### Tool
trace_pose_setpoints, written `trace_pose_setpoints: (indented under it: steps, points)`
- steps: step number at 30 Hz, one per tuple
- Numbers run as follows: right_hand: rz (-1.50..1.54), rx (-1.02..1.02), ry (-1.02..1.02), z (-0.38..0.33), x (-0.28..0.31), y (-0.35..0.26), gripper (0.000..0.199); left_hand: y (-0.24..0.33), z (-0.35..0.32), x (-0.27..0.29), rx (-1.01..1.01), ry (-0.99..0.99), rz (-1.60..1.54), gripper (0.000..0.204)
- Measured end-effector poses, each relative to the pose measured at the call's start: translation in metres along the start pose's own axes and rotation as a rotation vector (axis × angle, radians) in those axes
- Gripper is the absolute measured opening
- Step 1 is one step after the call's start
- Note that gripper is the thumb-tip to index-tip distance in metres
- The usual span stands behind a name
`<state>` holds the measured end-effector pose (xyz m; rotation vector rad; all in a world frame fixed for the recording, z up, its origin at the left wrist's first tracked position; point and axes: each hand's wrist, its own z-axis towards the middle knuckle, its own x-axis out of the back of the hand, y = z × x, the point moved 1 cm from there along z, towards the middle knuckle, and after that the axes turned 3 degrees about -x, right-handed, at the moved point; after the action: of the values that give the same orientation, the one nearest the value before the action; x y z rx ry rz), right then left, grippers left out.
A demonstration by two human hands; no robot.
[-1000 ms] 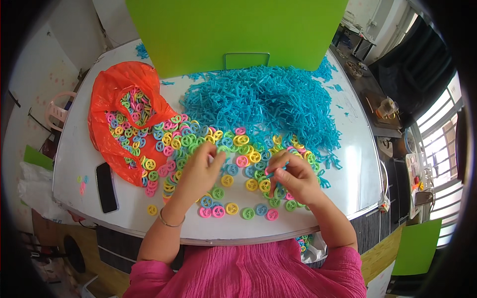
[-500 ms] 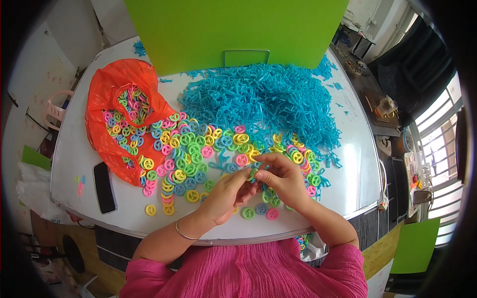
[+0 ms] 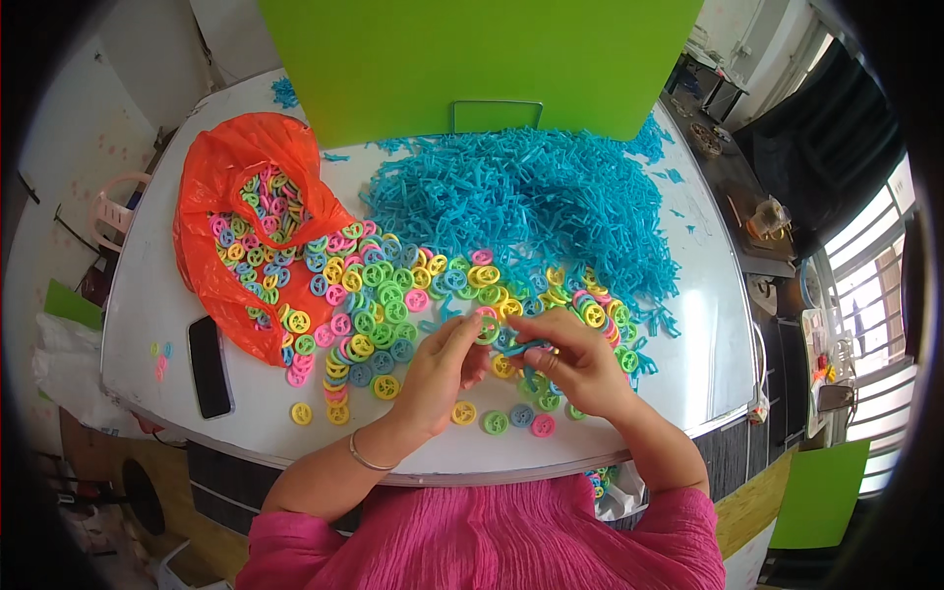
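My left hand (image 3: 440, 379) is closed, pinching a small green wheel-like plastic ring (image 3: 488, 330) between thumb and fingertips. Just to its right, my right hand (image 3: 582, 366) grips a blue forked plastic piece (image 3: 523, 348) with thumb and forefinger. The ring and the piece are close together; whether they touch I cannot tell. Beneath and around both hands lie many loose rings in pink, yellow, green and blue. A yellow ring (image 3: 464, 412), a green one (image 3: 496, 423) and a pink one (image 3: 543, 425) rest near the table's front edge.
A big heap of blue plastic pieces (image 3: 521, 192) spreads across the far side, before an upright green board (image 3: 472, 59). At left, an open red plastic bag (image 3: 202, 187) spills rings onto the white table (image 3: 147, 324). A black phone (image 3: 208, 366) lies beside it.
My hands have drawn slightly apart from where they met over a green ring. The blue piece now shows in my right fingers, and the green ring stands out in my left.
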<state>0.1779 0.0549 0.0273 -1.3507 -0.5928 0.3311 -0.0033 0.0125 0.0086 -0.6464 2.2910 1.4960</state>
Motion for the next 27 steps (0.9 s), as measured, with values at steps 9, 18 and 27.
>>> trace_pose_setpoints:
  steps: [9, 18, 27]
  points:
    - [0.632, -0.352, 0.071, 0.000, 0.006, 0.004, 0.015, -0.007, -0.002, -0.006, -0.206, -0.078, 0.267, 0.023]
    - [0.314, -0.156, 0.055, -0.002, -0.004, 0.006, 0.016, -0.005, -0.005, -0.010, -0.075, -0.067, 0.153, 0.023]
    - [-0.222, 0.096, 0.126, -0.004, -0.004, -0.006, 0.018, -0.006, 0.002, -0.001, -0.295, -0.129, 0.505, 0.026]
